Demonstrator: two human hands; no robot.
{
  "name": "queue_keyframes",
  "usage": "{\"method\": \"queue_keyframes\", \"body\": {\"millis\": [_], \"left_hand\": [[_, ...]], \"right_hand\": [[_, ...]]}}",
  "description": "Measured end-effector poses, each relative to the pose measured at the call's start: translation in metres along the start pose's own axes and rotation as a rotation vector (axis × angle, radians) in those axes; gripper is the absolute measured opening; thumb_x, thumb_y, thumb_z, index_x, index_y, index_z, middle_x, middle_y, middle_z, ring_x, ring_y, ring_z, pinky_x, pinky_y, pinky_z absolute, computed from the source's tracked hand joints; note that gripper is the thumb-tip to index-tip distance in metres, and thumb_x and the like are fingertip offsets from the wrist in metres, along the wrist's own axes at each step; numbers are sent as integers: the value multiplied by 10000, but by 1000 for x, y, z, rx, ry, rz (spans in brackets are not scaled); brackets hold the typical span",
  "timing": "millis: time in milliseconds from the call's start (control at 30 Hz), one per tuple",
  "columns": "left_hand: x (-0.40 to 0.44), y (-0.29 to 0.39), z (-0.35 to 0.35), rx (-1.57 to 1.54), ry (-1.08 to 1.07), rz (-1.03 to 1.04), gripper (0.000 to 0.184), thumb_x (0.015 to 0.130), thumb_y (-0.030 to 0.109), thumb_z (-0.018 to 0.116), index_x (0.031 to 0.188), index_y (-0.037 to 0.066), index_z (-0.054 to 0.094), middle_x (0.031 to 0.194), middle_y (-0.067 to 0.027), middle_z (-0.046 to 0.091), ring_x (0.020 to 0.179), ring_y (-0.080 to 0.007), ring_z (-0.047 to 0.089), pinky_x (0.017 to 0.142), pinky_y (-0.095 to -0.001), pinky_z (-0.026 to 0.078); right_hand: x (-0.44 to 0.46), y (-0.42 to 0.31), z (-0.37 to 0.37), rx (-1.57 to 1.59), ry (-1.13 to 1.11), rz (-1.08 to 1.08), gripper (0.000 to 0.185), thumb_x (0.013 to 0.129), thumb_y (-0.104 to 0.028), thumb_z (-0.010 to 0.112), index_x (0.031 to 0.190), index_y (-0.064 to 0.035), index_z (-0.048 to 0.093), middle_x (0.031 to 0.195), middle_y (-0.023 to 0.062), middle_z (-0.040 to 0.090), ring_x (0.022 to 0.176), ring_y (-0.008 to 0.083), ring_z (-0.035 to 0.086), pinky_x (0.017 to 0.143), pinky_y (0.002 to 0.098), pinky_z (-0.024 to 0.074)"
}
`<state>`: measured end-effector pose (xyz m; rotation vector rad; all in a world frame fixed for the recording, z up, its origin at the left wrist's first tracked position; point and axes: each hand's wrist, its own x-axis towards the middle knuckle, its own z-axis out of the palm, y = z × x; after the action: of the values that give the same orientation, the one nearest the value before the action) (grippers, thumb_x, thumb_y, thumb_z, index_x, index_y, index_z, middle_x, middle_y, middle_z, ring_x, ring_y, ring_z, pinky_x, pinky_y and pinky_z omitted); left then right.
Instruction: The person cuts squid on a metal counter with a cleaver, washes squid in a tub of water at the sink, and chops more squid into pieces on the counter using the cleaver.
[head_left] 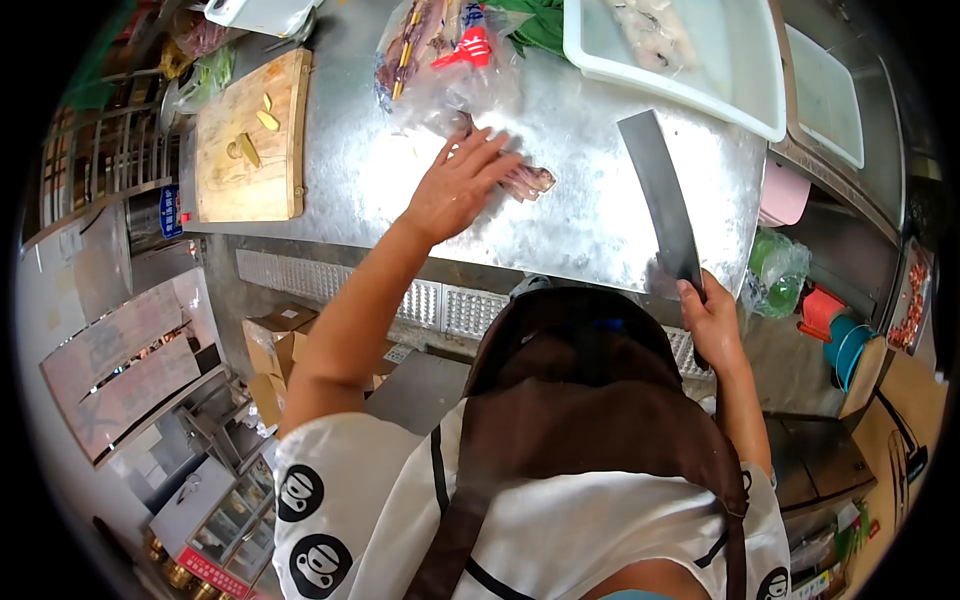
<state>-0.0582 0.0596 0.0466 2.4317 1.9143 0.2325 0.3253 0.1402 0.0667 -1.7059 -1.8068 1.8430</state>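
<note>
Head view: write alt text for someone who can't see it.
A person's left hand rests on a brownish piece of food on a metal table; the right hand grips a broad-bladed knife. A wooden board with yellowish pieces lies to the left, a plastic bag and a white tub toward the far side.

Before us stands a shiny grey metal table [580, 235]. On its left end lies a rectangular pale wooden board [222, 190] with small yellow pieces [267, 121] on it. Near the middle, our bare left hand [455, 187] covers part of a flat pinkish-brown piece of food [530, 182], just beyond which lies a clear plastic bag [492, 85]. Farther right is a rectangular white plastic tub [690, 103]; nearer us, our bare right hand [715, 325] holds a long grey metal cleaver [660, 185] over the table's right side
</note>
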Motion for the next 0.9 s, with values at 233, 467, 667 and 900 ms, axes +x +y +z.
{"method": "queue_keyframes", "body": {"millis": [233,467,667,900], "left_hand": [[31,13,62,-175,132,-191,458,766,163,707,1199,86,579,1090,-109,569,932,-285,559,825,-415,453],[50,41,38,-208,240,-425,517,725,239,765,1163,72,548,1036,-124,573,915,-316,571,760,-416,488],[44,35,32,-350,7,-512,305,758,154,706,1024,51,600,937,-126,620,854,-306,610,747,-390,501],[22,12,26,-984,-83,-898,226,845,145,665,1043,35,655,865,-131,674,763,-193,648,711,-294,506]], "right_hand": [[-8,-3,11,-84,32,6,240,931,-161,564,1050,47,585,697,78,566,638,114,467,610,288,435],[-11,-6,16,-41,120,-10,253,928,-162,565,1059,53,586,682,92,560,628,115,466,595,298,430],[-5,-13,27,-43,95,45,286,928,-179,561,1103,46,581,712,140,613,613,151,513,607,322,453],[5,-37,44,-152,93,-53,328,922,-205,563,1158,22,574,797,225,642,696,323,625,681,378,479]]}}
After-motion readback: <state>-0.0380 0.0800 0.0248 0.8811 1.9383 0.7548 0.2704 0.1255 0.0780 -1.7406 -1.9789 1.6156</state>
